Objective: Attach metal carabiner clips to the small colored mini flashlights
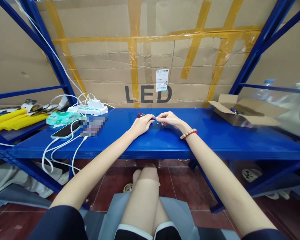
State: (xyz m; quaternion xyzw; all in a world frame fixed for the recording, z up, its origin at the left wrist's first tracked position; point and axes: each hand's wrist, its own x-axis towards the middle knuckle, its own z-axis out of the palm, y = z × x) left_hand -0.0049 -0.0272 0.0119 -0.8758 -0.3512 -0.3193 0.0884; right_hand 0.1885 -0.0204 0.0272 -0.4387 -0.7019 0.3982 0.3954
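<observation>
Above the blue table, my left hand (142,124) is closed around a small, slim dark blue piece (153,118) whose end sticks out past the fingertips. My right hand (170,119) meets that end with thumb and finger pinched together. What sits in this pinch is too small to name. Just behind the left fingers lie small red and green pieces (140,115), partly hidden by the hand. A tiny grey bit (157,123) lies on the table under the right fingertips.
On the blue table (202,140), a phone (67,129) with white cables lies at the left, beside a blurred-out flat item (93,126). A white power strip (93,107) and a teal packet (62,118) sit behind. An open cardboard box (247,110) stands at the right; cardboard (110,66) walls the back.
</observation>
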